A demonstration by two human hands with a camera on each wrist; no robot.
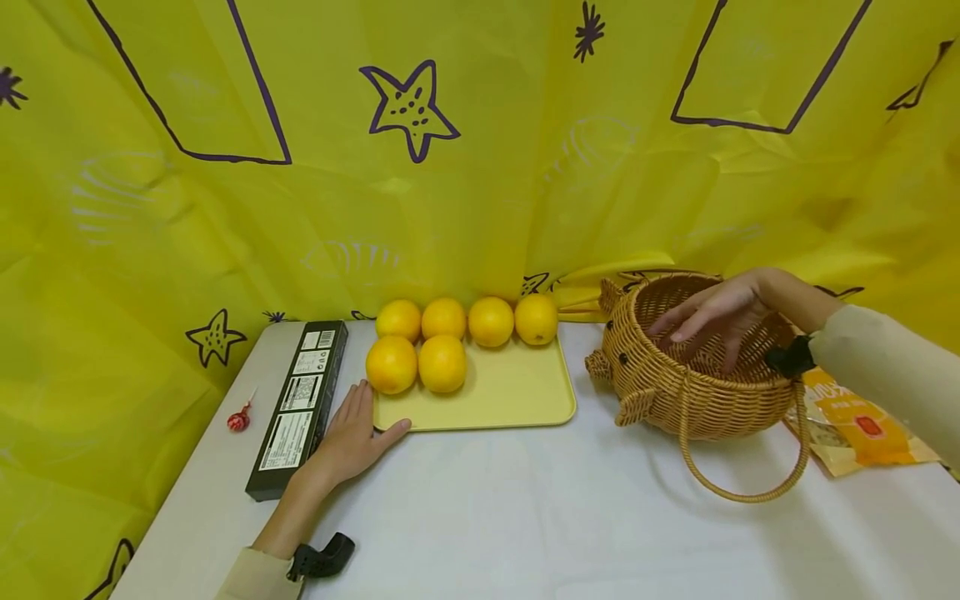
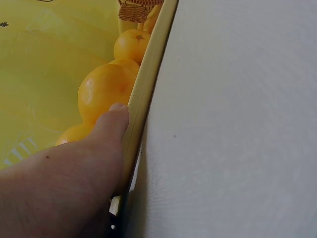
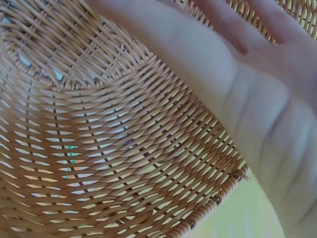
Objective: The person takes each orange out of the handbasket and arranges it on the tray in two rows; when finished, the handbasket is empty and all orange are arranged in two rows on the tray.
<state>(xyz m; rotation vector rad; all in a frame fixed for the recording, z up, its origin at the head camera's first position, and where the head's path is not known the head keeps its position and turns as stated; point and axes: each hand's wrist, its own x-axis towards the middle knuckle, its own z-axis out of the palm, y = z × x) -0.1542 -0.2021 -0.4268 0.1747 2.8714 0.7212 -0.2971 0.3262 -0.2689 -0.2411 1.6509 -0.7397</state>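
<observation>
My left hand [image 1: 351, 437] rests at the near left corner of a pale yellow tray [image 1: 510, 404], its fingers extended along the tray's left side and the thumb at the near edge. Several oranges [image 1: 442, 364] sit on the tray, toward its left and back. In the left wrist view the thumb lies against the tray rim [image 2: 148, 84]. My right hand [image 1: 716, 317] reaches down into a pig-shaped wicker basket [image 1: 667, 408], fingers spread. The right wrist view shows the woven inside of the basket [image 3: 114, 144] and no object in the hand.
A long black box [image 1: 300, 408] with white labels lies left of the tray, and a red-wrapped lollipop [image 1: 239, 418] is farther left. An orange-and-white food bag [image 1: 855, 425] lies behind the basket's right side. The basket's handle [image 1: 750, 497] hangs toward the front. A yellow curtain [image 1: 487, 192] hangs behind.
</observation>
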